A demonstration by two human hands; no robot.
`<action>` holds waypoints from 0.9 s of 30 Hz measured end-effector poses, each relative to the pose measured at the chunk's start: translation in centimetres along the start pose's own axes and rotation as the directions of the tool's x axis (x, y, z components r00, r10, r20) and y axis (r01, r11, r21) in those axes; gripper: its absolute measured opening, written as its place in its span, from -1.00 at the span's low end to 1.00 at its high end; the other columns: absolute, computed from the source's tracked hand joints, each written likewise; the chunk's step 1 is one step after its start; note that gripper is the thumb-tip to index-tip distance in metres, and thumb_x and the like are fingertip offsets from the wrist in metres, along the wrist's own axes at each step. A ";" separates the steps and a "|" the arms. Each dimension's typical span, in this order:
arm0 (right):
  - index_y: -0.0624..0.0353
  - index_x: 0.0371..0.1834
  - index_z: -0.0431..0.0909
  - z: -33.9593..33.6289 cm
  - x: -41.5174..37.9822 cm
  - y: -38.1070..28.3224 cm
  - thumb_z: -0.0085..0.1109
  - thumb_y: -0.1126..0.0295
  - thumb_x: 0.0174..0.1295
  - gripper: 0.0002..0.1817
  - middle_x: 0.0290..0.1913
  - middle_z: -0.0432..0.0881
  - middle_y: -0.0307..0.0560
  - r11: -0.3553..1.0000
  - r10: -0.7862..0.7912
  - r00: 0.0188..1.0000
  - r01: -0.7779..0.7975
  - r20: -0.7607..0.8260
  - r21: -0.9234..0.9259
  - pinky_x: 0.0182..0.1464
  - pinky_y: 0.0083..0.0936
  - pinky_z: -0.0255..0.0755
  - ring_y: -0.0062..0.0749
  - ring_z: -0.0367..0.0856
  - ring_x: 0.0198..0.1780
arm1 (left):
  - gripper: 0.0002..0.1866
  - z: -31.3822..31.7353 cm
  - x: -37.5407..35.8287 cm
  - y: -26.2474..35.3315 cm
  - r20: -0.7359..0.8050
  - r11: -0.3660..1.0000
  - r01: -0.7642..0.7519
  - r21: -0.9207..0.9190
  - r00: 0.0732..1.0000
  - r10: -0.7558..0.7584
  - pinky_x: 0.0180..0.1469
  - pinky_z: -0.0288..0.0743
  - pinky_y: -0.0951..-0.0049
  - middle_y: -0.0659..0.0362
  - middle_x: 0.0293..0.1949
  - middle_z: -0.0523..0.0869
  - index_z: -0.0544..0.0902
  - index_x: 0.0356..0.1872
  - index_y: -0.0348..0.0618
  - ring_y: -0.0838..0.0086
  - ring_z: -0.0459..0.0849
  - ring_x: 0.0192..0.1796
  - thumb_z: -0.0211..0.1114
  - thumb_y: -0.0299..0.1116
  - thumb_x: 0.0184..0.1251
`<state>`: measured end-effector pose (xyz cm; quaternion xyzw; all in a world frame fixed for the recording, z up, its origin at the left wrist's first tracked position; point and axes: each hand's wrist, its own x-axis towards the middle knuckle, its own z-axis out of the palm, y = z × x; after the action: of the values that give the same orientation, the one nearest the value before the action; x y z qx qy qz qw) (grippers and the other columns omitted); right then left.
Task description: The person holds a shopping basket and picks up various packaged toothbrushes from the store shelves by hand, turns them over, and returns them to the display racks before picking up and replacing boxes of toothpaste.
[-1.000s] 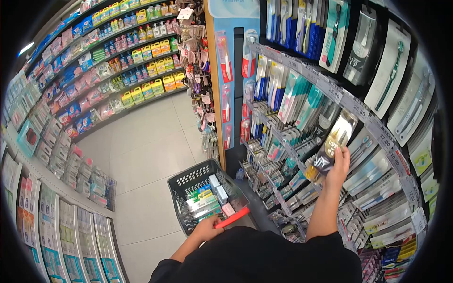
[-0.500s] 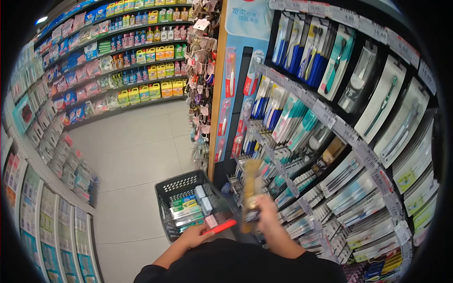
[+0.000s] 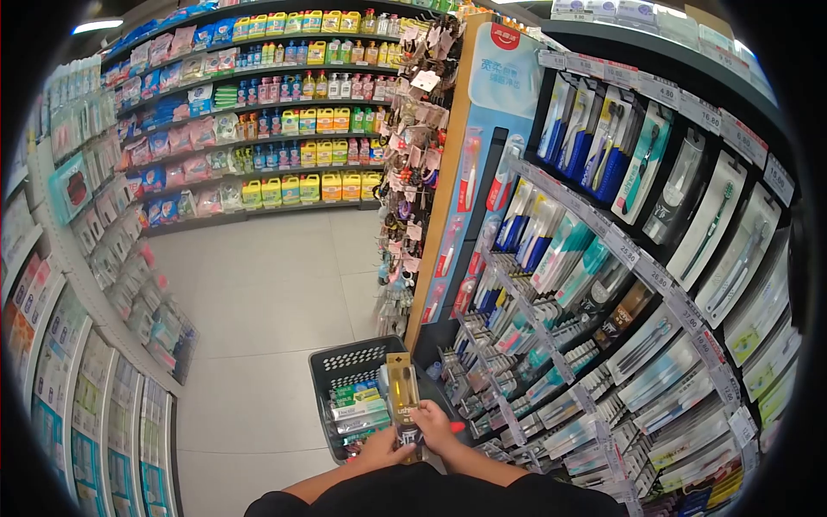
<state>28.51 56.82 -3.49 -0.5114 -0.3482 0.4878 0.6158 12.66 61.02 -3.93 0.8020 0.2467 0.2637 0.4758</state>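
Both my hands hold a gold-brown toothbrush package (image 3: 401, 379) upright above the basket. My right hand (image 3: 436, 427) is closed on its right side, the thumb across the front. My left hand (image 3: 382, 448) grips the lower left edge. Below is a dark grey shopping basket (image 3: 360, 351), partly hidden by the package and my hands. Inside it lie several toothpaste-like boxes (image 3: 357, 415), green, white and yellow. Part of its red handle (image 3: 457, 426) shows beside my right hand.
Toothbrush packs (image 3: 642, 172) hang on the rack at right, behind price rails (image 3: 624, 246). Small accessories (image 3: 409, 207) hang beyond a wooden end panel (image 3: 452, 181). Shelves of yellow bottles (image 3: 323, 185) stand at the back. Packaged goods (image 3: 112, 422) line the left; tiled floor (image 3: 258, 319) lies between.
The toothbrush package has moved left from the rack side to above the basket. My left hand has left the basket's red handle and taken hold of the package. The view has tilted up slightly.
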 end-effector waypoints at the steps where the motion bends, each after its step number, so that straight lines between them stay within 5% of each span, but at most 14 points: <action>1: 0.32 -0.04 0.33 0.1 -0.1 0.0 0.04 0.39 0.32 -0.74 -0.22 0.61 -0.09 0.999 -0.013 1.000 0.012 -0.013 -0.040 -0.15 -0.64 0.45 -0.58 0.58 -0.20 | -0.58 -0.2 0.1 0.5 0.001 1.000 0.013 -0.016 1.000 -0.013 -0.29 0.44 0.14 -0.08 -0.42 0.60 0.50 -0.21 -0.22 0.01 0.60 -0.35 0.23 -0.05 0.13; 4: 0.33 -0.02 0.31 0.0 -0.4 0.9 -0.02 0.40 0.34 -0.75 -0.20 0.60 -0.08 0.993 -0.069 0.997 0.065 -0.045 -0.097 -0.11 -0.61 0.45 -0.56 0.58 -0.19 | -0.49 -0.8 0.4 1.0 0.193 0.973 0.168 0.161 0.961 -0.198 -0.21 0.49 0.22 -0.11 -0.29 0.63 0.46 -0.02 -0.23 0.03 0.64 -0.28 0.27 -0.06 0.13; 5: 0.33 -0.01 0.30 -0.2 -0.5 1.0 -0.03 0.40 0.35 -0.74 -0.19 0.60 -0.08 0.991 -0.098 0.994 0.094 -0.044 -0.091 -0.11 -0.61 0.45 -0.56 0.58 -0.19 | -0.51 -0.5 0.3 0.6 0.115 0.993 0.024 0.111 0.993 -0.037 -0.27 0.48 0.19 -0.09 -0.33 0.63 0.46 -0.04 -0.20 0.04 0.64 -0.34 0.27 -0.07 0.13; 13: 0.30 0.00 0.29 0.2 -1.5 0.6 -0.07 0.41 0.36 -0.76 -0.19 0.56 -0.13 0.987 -0.150 0.987 0.146 -0.062 -0.065 -0.08 -0.59 0.42 -0.58 0.54 -0.18 | -0.58 -0.7 -0.1 2.0 0.081 0.996 0.048 0.071 0.995 -0.054 -0.28 0.45 0.10 -0.10 -0.42 0.61 0.48 -0.17 -0.23 0.00 0.61 -0.33 0.25 -0.08 0.12; 20: 0.33 0.03 0.25 -1.3 -0.6 0.6 -0.05 0.43 0.35 -0.73 -0.21 0.58 -0.09 0.997 -0.028 0.999 0.026 0.029 0.070 -0.11 -0.60 0.46 -0.53 0.58 -0.20 | -0.61 -0.5 0.2 4.0 0.074 0.981 0.077 0.178 0.993 -0.091 -0.32 0.43 0.11 -0.06 -0.45 0.59 0.51 -0.28 -0.24 0.01 0.58 -0.38 0.26 -0.08 0.12; 21: 0.31 0.00 0.29 -1.1 -0.6 0.5 -0.03 0.41 0.34 -0.75 -0.23 0.57 -0.12 0.996 -0.033 0.999 0.031 0.014 0.085 -0.13 -0.62 0.45 -0.56 0.56 -0.21 | -0.62 0.1 0.3 3.4 0.032 0.993 0.061 0.097 0.997 -0.064 -0.31 0.39 0.10 -0.04 -0.48 0.56 0.50 -0.31 -0.25 0.01 0.56 -0.37 0.26 -0.09 0.12; 25: 0.28 -0.07 0.36 -1.9 0.4 1.3 -0.01 0.35 0.35 -0.77 -0.21 0.56 -0.14 0.998 0.046 0.996 -0.050 0.076 0.049 -0.09 -0.61 0.42 -0.58 0.53 -0.18 | -0.56 0.7 0.5 1.9 -0.060 0.942 -0.087 0.323 0.992 0.112 -0.19 0.36 0.15 -0.07 -0.42 0.55 0.50 -0.23 -0.28 0.02 0.52 -0.29 0.30 -0.08 0.08; 27: 0.24 -0.05 0.35 -1.9 0.7 1.7 -0.05 0.36 0.36 -0.79 -0.20 0.54 -0.14 0.988 0.082 0.995 -0.089 0.063 0.128 -0.10 -0.59 0.43 -0.56 0.53 -0.19 | -0.59 1.1 0.1 2.9 -0.162 0.982 -0.011 0.190 0.986 0.042 -0.14 0.34 0.16 -0.09 -0.39 0.55 0.50 -0.21 -0.29 0.02 0.50 -0.22 0.28 -0.12 0.11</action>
<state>30.03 56.95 -5.67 -0.4702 -0.3108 0.5500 0.6163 13.89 59.14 -1.83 0.8220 0.2985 0.3111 0.3722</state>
